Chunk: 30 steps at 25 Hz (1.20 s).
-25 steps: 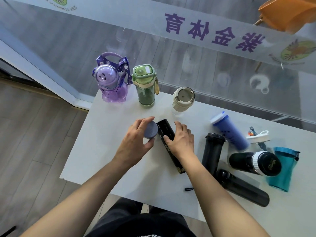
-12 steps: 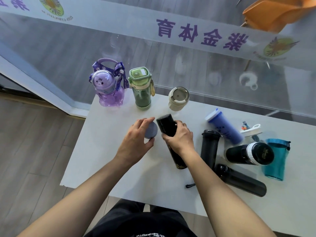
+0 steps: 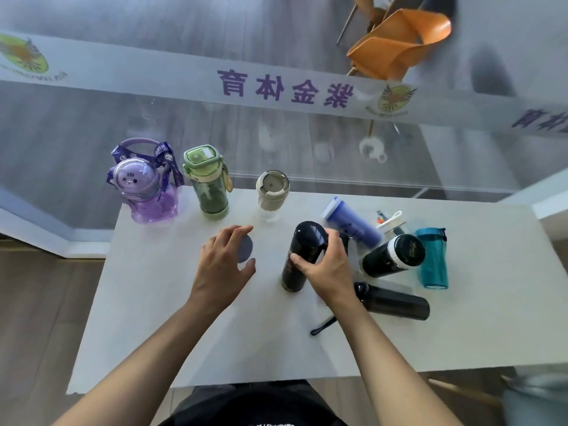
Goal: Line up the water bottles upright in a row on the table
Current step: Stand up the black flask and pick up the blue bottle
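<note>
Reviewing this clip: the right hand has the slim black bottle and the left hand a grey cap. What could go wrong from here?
The slim black bottle is tilted in the right hand grip; set down off-vertical, it may topple. Swinging it could knock the lying bottles crowded at right, such as the blue bottle. The left hand holds a grey cap, leaving no free hand to steady anything.

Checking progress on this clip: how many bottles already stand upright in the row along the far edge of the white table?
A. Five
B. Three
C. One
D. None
B: the translucent purple bottle with the strap, the green square-lidded bottle and the small cream-lidded bottle stand there, while the right hand has its grip on a slim black bottle nearer the person.
</note>
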Each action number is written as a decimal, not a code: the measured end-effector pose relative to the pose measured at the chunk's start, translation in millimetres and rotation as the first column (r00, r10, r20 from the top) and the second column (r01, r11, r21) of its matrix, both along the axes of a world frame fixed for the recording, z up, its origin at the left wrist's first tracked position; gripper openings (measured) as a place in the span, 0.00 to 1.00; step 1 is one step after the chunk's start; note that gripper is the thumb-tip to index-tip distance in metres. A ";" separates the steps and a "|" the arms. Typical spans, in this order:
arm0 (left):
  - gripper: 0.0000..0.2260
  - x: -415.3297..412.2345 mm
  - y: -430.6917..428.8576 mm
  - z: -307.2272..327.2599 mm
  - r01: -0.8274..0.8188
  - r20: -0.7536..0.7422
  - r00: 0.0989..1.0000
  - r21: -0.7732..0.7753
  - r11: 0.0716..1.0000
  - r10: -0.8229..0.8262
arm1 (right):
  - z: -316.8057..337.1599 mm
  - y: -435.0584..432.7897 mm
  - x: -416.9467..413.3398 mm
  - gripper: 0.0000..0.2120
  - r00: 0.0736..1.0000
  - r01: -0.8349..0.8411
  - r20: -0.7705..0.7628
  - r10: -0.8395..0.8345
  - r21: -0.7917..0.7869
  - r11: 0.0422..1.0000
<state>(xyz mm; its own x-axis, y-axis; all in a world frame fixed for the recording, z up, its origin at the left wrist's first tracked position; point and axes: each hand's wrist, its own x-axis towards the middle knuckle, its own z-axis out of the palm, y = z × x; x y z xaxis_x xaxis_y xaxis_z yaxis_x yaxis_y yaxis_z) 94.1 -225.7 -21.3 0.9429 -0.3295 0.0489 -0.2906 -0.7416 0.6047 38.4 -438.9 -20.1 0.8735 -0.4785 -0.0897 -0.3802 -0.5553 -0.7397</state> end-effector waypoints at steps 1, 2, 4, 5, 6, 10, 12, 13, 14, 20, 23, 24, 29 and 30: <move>0.29 0.5 -0.4 1.8 0.008 0.014 1.000 0.019 1.000 -0.009 | 3.0 0.8 -2.4 0.31 1.000 0.014 0.016 -0.014 -0.007 1.000; 0.29 1.6 -1.2 4.0 0.017 0.041 0.999 0.041 0.999 -0.019 | 5.2 1.6 -3.8 0.30 0.999 0.022 0.031 -0.022 -0.011 1.000; 0.28 3.6 -5.9 12.5 0.027 0.118 0.992 0.066 0.997 -0.035 | 8.1 2.3 -6.6 0.29 0.999 0.015 0.051 -0.015 -0.012 1.000; 0.28 4.6 -10.6 18.6 0.036 0.152 0.987 0.056 0.998 -0.044 | 9.0 2.2 -7.5 0.28 0.998 0.004 0.056 -0.003 -0.017 1.000; 0.27 4.7 -16.9 25.6 0.053 0.177 0.982 0.036 0.998 -0.058 | 9.6 1.2 -8.1 0.28 0.998 -0.011 0.058 0.012 -0.023 1.000; 0.26 6.7 -50.6 47.2 0.217 0.124 0.969 -0.016 0.976 -0.213 | 10.2 -12.1 -1.9 0.31 0.995 -0.093 0.034 0.095 -0.054 0.994; 0.29 7.5 -67.7 47.4 0.302 0.043 0.953 -0.002 0.953 -0.301 | 11.3 -26.7 4.1 0.32 0.986 -0.166 0.007 0.166 -0.025 0.986; 0.31 6.5 -75.3 46.0 0.310 0.008 0.951 0.002 0.951 -0.310 | 14.3 -35.2 6.6 0.33 0.977 -0.214 -0.012 0.214 0.007 0.977; 0.31 4.2 -82.5 44.7 0.295 -0.021 0.955 0.001 0.956 -0.295 | 17.7 -45.0 8.6 0.34 0.964 -0.259 -0.043 0.261 0.051 0.965; 0.27 -15.6 -123.2 35.8 0.114 -0.051 0.992 -0.023 0.993 -0.115 | 42.3 -140.3 38.5 0.27 0.946 -0.324 0.007 0.324 0.089 0.942; 0.24 -20.0 -143.5 37.1 -0.025 -0.051 0.998 -0.092 0.995 0.021 | 29.7 -199.1 84.9 0.22 0.937 -0.339 -0.091 0.337 -0.006 0.941; 0.24 -21.6 -149.0 38.1 -0.057 -0.054 0.997 -0.095 0.994 0.052 | 18.8 -215.3 101.3 0.22 0.914 -0.366 -0.198 0.354 -0.029 0.930; 0.27 -25.7 -162.6 38.8 -0.156 -0.079 0.985 -0.038 0.987 0.153 | -37.5 -233.5 145.8 0.35 0.623 -0.684 -0.568 0.538 -0.063 0.727; 0.28 -25.0 -164.0 39.2 -0.174 -0.085 0.982 -0.034 0.984 0.171 | -43.7 -229.5 149.4 0.36 0.596 -0.708 -0.570 0.565 -0.041 0.705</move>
